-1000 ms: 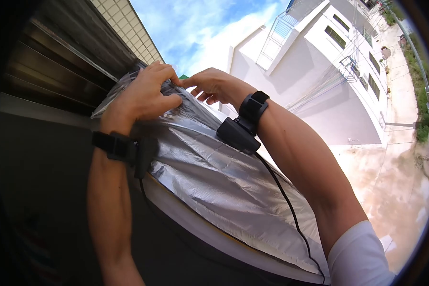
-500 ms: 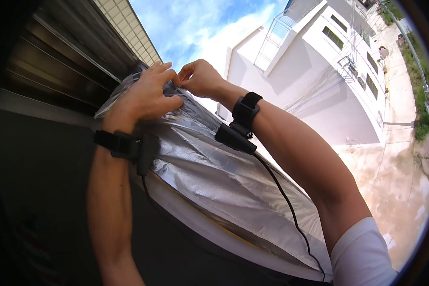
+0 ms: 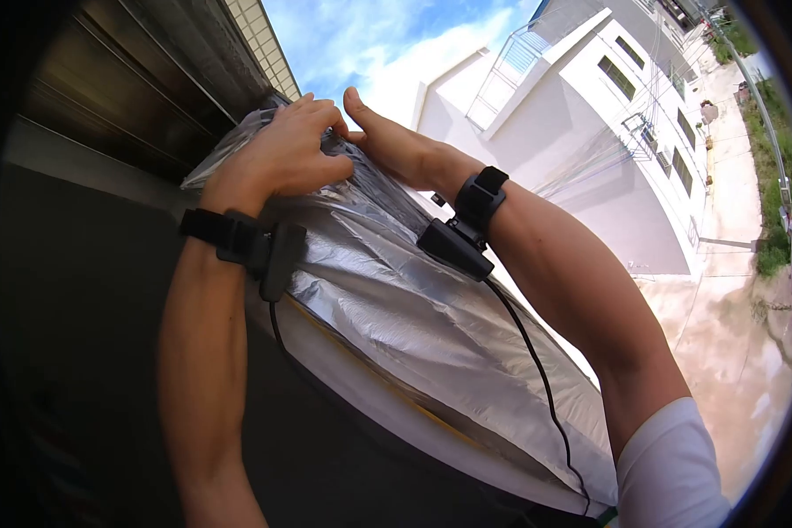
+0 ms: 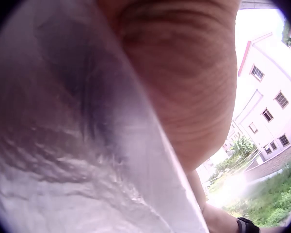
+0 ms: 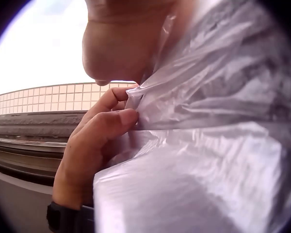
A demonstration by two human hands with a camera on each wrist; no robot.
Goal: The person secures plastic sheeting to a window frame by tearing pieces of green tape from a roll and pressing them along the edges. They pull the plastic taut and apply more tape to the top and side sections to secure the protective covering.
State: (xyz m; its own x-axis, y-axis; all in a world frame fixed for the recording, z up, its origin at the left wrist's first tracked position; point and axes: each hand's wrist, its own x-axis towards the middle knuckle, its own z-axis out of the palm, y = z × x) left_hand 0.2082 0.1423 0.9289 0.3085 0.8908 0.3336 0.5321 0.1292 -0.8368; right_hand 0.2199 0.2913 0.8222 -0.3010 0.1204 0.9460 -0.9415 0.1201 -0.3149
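A crinkled silver foil sheet (image 3: 396, 308) hangs over a pale ledge in the head view, gathered into folds at its upper end. My left hand (image 3: 282, 157) grips that gathered end; in the right wrist view, its thumb (image 5: 119, 121) and fingers pinch a fold of the silver sheet (image 5: 199, 170). Beside it, on the outer side of the sheet, my right hand (image 3: 400, 150) lies against the folds with its thumb raised straight. Its other fingers are mostly hidden behind the sheet and left hand. The left wrist view shows the sheet (image 4: 77, 145) close beside a palm.
Dark metal window tracks (image 3: 141, 79) run up the left, beside a tiled wall (image 3: 264, 40). The pale ledge (image 3: 370, 400) curves beneath the sheet. Outside, a white building (image 3: 572, 158) and paved ground (image 3: 722, 352) lie below. A black cable (image 3: 537, 378) trails from the right wrist camera.
My right hand first reached over beside the left, then pinched near the sheet's top, and now has its thumb lifted away and straight. My left hand keeps its grip, shifting slightly up and right.
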